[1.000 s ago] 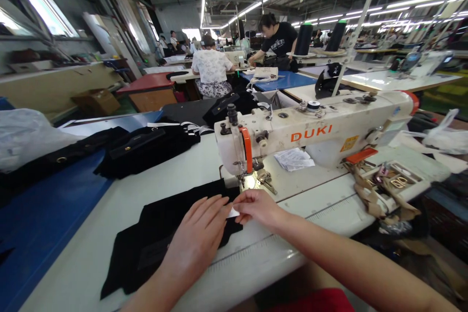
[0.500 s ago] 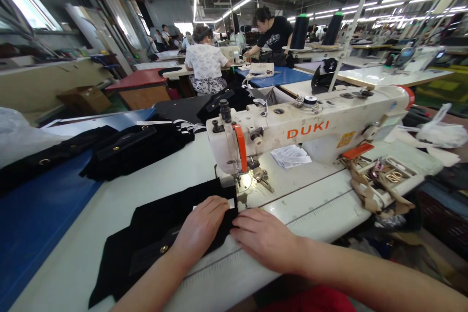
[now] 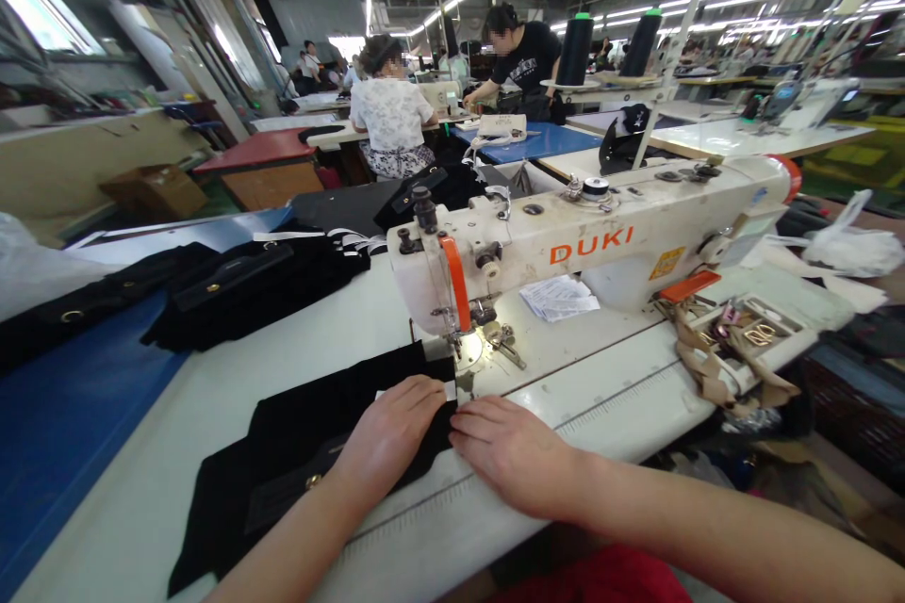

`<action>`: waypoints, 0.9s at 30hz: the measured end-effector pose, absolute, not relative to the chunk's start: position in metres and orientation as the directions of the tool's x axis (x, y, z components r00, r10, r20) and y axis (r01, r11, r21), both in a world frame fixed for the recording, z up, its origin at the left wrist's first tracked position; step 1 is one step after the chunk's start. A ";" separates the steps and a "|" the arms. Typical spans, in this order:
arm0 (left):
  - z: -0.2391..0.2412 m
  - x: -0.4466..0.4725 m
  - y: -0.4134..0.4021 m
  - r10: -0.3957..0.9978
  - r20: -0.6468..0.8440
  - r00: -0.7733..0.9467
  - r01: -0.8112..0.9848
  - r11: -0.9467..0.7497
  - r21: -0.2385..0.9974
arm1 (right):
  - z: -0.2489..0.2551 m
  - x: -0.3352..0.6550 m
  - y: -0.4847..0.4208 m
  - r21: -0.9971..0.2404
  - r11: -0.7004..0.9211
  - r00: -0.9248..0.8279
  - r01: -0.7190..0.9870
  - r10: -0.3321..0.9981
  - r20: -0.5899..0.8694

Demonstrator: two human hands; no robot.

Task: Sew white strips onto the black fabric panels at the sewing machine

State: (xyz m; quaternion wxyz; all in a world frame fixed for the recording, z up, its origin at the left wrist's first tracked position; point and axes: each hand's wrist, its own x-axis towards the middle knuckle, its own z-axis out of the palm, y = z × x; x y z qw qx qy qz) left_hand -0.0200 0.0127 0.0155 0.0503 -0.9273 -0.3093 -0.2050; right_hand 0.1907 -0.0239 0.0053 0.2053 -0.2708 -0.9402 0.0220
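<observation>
A black fabric piece [image 3: 304,448] lies on the white sewing table [image 3: 608,386], its right end under the needle of the white DUKI sewing machine [image 3: 586,245]. My left hand [image 3: 392,433] rests on the fabric's right end with fingers curled and pressed down. My right hand [image 3: 513,452] lies flat beside it at the fabric's edge, fingers stretched toward the left hand. A small white label [image 3: 447,388] peeks out just past my left fingertips, in front of the presser foot [image 3: 463,349].
Black garments [image 3: 240,287] are piled at the table's back left, beside a blue surface [image 3: 63,415]. A tray of metal buckles [image 3: 749,334] and tan straps sit at the right. Papers [image 3: 558,297] lie under the machine arm. Other people work at tables farther back.
My right hand let go of the white label and laid flat on the table. My left hand curled and slid up to the fabric's end by the needle.
</observation>
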 end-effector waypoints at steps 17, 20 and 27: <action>0.013 -0.023 0.009 0.549 0.359 0.754 0.606 -0.793 -0.059 | 0.009 0.189 0.007 -0.213 0.741 -0.664 0.637 0.668 0.336; 0.014 -0.024 0.001 0.627 0.333 0.704 0.664 -0.748 0.006 | 0.008 0.188 0.013 -0.141 0.761 -0.700 0.633 0.641 0.315; 0.007 -0.017 -0.003 0.720 0.306 0.623 0.739 -0.670 0.072 | 0.007 0.191 0.024 -0.070 0.773 -0.724 0.631 0.619 0.306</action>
